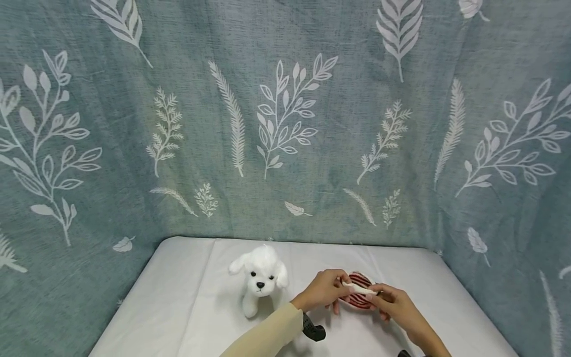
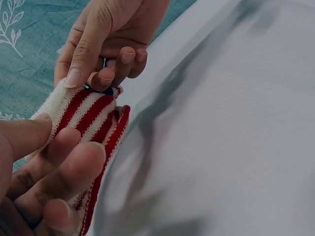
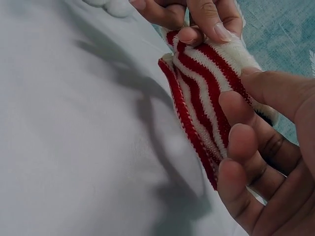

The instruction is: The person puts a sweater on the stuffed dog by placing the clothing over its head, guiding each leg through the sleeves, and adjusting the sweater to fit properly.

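Observation:
Both hands hold a small knitted garment (image 1: 359,300) with red and white stripes and a white band along its upper edge. In the head view my left hand (image 1: 324,288) pinches one end of the white band. At the other end, my right hand (image 1: 394,303) has it between thumb and fingers. The left wrist view shows the striped knit (image 2: 90,114) held up over the white surface, with a red trim along its lower edge. Stripes run lengthwise between the two hands in the right wrist view, where the left fingers grip the far end.
A white plush dog (image 1: 263,280) stands on the white padded surface (image 1: 178,287), left of my left hand. Behind and at both sides hangs a blue-green curtain (image 1: 285,208) with white leaf prints. A black strap piece (image 1: 314,329) shows at my left wrist.

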Demonstrator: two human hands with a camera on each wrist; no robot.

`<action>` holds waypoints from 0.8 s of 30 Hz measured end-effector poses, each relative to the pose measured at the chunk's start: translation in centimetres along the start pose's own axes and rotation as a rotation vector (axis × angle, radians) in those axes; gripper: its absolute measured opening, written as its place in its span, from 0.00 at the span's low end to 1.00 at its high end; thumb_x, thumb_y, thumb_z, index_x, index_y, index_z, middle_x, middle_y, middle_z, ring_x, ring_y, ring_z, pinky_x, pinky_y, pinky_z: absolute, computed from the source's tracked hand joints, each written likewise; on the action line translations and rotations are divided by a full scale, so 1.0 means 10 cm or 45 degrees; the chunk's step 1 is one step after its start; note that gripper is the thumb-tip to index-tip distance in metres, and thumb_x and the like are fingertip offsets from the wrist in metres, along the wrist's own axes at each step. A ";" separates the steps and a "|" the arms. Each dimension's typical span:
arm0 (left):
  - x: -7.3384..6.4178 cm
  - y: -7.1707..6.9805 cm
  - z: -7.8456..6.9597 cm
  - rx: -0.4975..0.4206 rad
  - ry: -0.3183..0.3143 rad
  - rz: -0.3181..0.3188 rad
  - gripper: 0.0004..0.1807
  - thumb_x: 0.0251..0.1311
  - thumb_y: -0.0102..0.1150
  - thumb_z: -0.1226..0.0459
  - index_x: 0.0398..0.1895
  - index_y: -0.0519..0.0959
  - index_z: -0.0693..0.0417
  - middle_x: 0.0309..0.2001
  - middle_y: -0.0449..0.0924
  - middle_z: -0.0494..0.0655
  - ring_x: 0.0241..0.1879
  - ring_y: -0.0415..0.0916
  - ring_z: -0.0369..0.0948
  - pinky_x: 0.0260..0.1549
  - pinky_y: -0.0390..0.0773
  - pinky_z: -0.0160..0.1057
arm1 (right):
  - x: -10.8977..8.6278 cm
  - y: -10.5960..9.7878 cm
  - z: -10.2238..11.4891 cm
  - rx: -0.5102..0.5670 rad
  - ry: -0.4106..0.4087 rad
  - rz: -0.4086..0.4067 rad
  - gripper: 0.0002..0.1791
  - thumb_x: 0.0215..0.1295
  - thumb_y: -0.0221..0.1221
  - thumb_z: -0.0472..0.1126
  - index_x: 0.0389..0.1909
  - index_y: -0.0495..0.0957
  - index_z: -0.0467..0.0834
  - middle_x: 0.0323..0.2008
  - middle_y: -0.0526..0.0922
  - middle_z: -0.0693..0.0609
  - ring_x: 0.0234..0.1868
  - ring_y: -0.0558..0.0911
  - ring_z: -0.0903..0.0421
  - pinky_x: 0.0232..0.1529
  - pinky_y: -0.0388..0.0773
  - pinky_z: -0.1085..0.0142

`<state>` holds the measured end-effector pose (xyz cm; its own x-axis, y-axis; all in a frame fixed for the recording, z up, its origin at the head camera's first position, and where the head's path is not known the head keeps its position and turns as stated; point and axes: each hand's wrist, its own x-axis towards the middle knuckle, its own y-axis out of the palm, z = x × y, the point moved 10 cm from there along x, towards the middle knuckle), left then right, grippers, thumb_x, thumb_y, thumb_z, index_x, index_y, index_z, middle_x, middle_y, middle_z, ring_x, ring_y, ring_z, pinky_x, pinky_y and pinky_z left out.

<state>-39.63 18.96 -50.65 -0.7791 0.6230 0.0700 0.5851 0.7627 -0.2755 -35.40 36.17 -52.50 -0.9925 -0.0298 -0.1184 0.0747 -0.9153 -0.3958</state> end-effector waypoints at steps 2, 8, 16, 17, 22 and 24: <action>-0.02 -0.02 -0.02 -0.003 -0.003 -0.004 0.03 0.70 0.64 0.63 0.41 0.79 0.49 0.27 0.87 0.49 0.09 0.75 0.43 0.08 0.62 0.39 | 0.01 0.00 0.01 -0.012 0.009 -0.009 0.26 0.70 0.65 0.53 0.60 0.79 0.40 0.33 0.84 0.43 0.25 0.75 0.55 0.25 0.78 0.60; -0.07 -0.07 -0.08 -0.008 0.003 -0.010 0.04 0.70 0.64 0.62 0.42 0.79 0.49 0.28 0.87 0.49 0.10 0.76 0.45 0.08 0.64 0.41 | 0.00 0.00 0.08 -0.024 0.019 -0.019 0.26 0.70 0.65 0.54 0.60 0.79 0.41 0.33 0.83 0.43 0.25 0.74 0.55 0.25 0.77 0.59; -0.13 -0.16 -0.23 -0.041 0.030 -0.033 0.04 0.70 0.65 0.59 0.41 0.80 0.46 0.28 0.87 0.48 0.11 0.77 0.48 0.08 0.62 0.38 | -0.03 0.02 0.24 -0.001 -0.007 0.003 0.27 0.70 0.64 0.55 0.60 0.78 0.41 0.36 0.84 0.39 0.24 0.74 0.56 0.26 0.77 0.60; -0.14 -0.17 -0.25 -0.037 0.040 -0.033 0.04 0.70 0.65 0.59 0.42 0.80 0.46 0.28 0.87 0.48 0.11 0.77 0.47 0.08 0.63 0.38 | -0.03 0.02 0.26 0.007 -0.015 0.003 0.27 0.70 0.64 0.55 0.60 0.78 0.40 0.36 0.84 0.38 0.24 0.74 0.56 0.26 0.77 0.60; -0.15 -0.23 -0.34 0.004 0.087 -0.028 0.05 0.71 0.64 0.59 0.43 0.80 0.48 0.28 0.86 0.46 0.15 0.79 0.57 0.07 0.64 0.37 | -0.04 0.03 0.37 0.019 -0.059 0.013 0.27 0.71 0.64 0.55 0.60 0.78 0.40 0.36 0.83 0.37 0.23 0.74 0.56 0.26 0.77 0.61; -0.16 -0.25 -0.34 -0.004 0.091 -0.029 0.05 0.71 0.64 0.58 0.42 0.80 0.47 0.28 0.86 0.46 0.16 0.79 0.58 0.07 0.64 0.38 | -0.05 0.05 0.40 0.014 -0.070 0.019 0.27 0.71 0.64 0.55 0.60 0.78 0.40 0.36 0.83 0.37 0.24 0.74 0.56 0.26 0.77 0.60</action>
<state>-39.03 16.64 -46.77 -0.7744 0.6160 0.1443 0.5682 0.7775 -0.2697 -35.30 34.14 -48.94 -0.9951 -0.0657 -0.0737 0.0891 -0.9189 -0.3843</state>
